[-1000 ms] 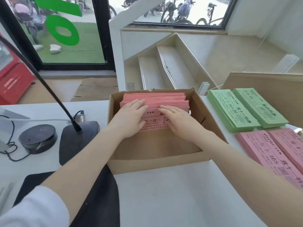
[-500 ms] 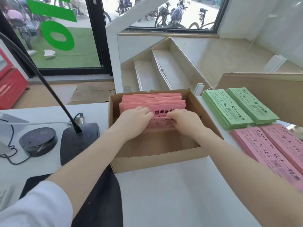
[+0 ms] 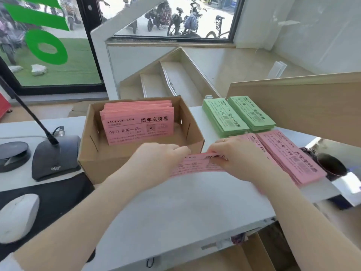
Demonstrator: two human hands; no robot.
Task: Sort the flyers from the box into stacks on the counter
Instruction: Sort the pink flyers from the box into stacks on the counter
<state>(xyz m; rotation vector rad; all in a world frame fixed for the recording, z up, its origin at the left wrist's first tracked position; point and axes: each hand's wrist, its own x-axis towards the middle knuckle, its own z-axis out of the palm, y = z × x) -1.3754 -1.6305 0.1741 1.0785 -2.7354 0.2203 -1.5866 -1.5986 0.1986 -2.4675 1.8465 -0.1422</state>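
Note:
An open cardboard box (image 3: pixel 101 153) stands on the white counter (image 3: pixel 175 208); several pink flyers (image 3: pixel 136 122) lean upright against its far wall. In front of the box, just above the counter, my left hand (image 3: pixel 156 163) and my right hand (image 3: pixel 240 159) each pinch one end of a small bundle of pink flyers (image 3: pixel 195 165). Two green flyer stacks (image 3: pixel 222 118) (image 3: pixel 252 112) lie side by side to the right of the box. Pink flyer stacks (image 3: pixel 289 155) lie in front of them, partly hidden behind my right hand.
A gooseneck microphone on a dark base (image 3: pixel 54 157) stands left of the box, beside a round black disc (image 3: pixel 11 153). A white mouse (image 3: pixel 17 216) rests on a black mat (image 3: pixel 56 194). A dark cup (image 3: pixel 332 167) sits right of the pink stacks. A wooden panel (image 3: pixel 302 104) rises behind them.
Both hands were inside the box, fingers on the front pink flyers. They have come out toward me holding a bundle of pink flyers, now in front of the box.

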